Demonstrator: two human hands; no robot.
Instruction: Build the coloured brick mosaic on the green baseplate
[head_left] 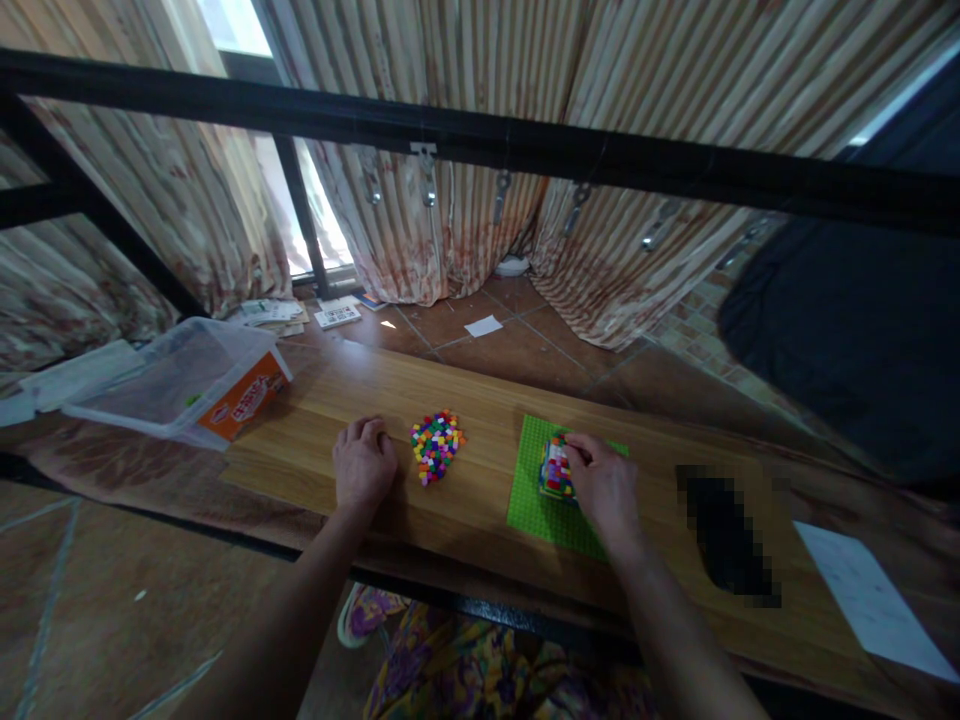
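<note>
A green baseplate [536, 505] lies on the wooden table [480, 400], with a small block of stacked coloured bricks [553, 470] on it. My right hand [604, 485] rests on that block, fingers curled and pinched at its top edge. A loose pile of small multicoloured bricks [436, 445] lies to the left of the plate. Just left of the pile, my left hand [364, 462] lies on the table with its fingers curled under, knuckles up; I see nothing in it.
A clear plastic tub [180, 385] with an orange label lies tipped at the table's left end. A dark blurred object [726, 535] and a white sheet [870, 600] lie to the right. A black frame bar [480, 135] crosses overhead. Papers lie on the tiled floor beyond.
</note>
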